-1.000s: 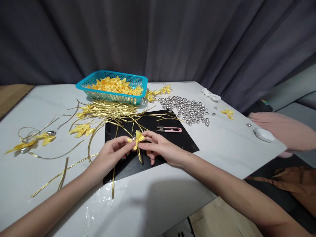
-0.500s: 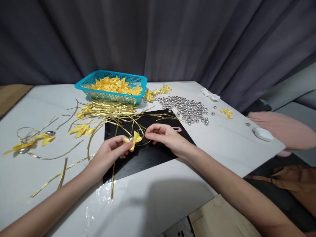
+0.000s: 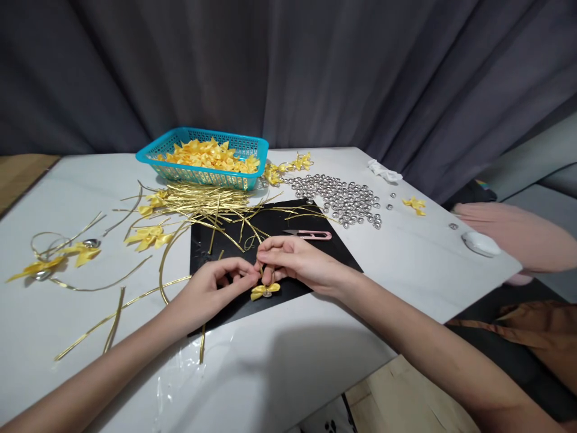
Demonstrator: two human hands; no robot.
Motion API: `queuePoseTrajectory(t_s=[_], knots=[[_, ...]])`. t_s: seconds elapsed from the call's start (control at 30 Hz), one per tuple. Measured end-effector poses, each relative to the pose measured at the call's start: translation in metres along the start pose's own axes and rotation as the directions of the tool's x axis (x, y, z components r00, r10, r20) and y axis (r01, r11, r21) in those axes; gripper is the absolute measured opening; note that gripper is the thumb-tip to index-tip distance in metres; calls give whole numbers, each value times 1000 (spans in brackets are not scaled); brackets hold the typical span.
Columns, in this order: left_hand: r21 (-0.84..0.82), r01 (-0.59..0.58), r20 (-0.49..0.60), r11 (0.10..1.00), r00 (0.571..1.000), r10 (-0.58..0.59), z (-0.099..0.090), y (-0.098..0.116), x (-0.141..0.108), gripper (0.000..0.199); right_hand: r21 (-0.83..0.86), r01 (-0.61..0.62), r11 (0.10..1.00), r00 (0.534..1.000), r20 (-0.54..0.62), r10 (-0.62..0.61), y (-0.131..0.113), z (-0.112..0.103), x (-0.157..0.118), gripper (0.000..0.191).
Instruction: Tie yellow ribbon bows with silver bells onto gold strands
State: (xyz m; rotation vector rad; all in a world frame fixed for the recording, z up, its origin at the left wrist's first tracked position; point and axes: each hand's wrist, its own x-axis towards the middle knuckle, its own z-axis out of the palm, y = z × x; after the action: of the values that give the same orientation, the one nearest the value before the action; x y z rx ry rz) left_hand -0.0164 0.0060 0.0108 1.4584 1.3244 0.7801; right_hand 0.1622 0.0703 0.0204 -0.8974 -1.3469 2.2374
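Observation:
Over the black mat (image 3: pixel 234 304) my two hands meet, fingertips almost touching. My right hand (image 3: pixel 293 260) is closed in a pinch on a thin gold cord (image 3: pixel 262 272). Thumb and fingers of my left hand (image 3: pixel 228 281) close on the same cord from the other side; the exact grip is partly hidden. Just below the fingertips is a yellow ribbon bow (image 3: pixel 258 293) with a silver bead (image 3: pixel 267 294), low over the mat's front part. Pink-handled thread snips (image 3: pixel 315 235) lie behind my right hand.
A blue basket (image 3: pixel 202 176) of yellow bows stands at the back, with a pile of gold cords (image 3: pixel 202 201) before it. Silver beads (image 3: pixel 347 201) spread to the right. Bows on cords (image 3: pixel 83 252) lie at left. A white computer mouse (image 3: pixel 480 245) sits near the right edge.
The bow has left my left fingers and now sits lower, nearer me, below both hands. My hands have come together on the cord. The snips have come into fuller view.

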Motion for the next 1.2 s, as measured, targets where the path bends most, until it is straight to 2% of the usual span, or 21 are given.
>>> queuePoseTrajectory(t_s=[0.33,0.43,0.53,0.6,0.67,0.73,0.83,0.93,1.07,1.2], knots=[[-37,48,-80,998,995,-51,9,8,-1,30,-1,2,1000,997,-76,-3,1,3,1,11],[-99,52,-189,994,979,-71,7,5,0,28,-83,28,996,995,-95,-36,-2,1,-1,11],[-143,77,-305,987,945,-118,5,3,0,31,-204,35,978,993,-107,-58,-6,-2,-3,9],[-156,90,-342,984,929,-140,4,3,0,33,-251,36,967,988,-135,-72,-7,-2,-3,10],[-158,95,-343,983,928,-145,4,4,0,35,-290,44,956,984,-154,-92,-6,-1,-1,20],[-162,103,-314,981,938,-150,4,6,0,35,-350,68,934,987,-113,-114,-2,1,1,28],[-172,115,-287,978,944,-162,4,7,1,34,-415,128,901,986,-42,-159,4,3,5,24],[-160,106,-325,981,933,-154,4,7,0,31,-370,111,922,986,-78,-150,5,4,6,22],[-193,100,-377,976,911,-168,4,3,0,24,-180,53,982,992,-101,-72,1,2,2,11],[-257,81,-326,963,931,-165,2,1,0,20,-122,33,992,994,-97,-45,1,0,2,9]])
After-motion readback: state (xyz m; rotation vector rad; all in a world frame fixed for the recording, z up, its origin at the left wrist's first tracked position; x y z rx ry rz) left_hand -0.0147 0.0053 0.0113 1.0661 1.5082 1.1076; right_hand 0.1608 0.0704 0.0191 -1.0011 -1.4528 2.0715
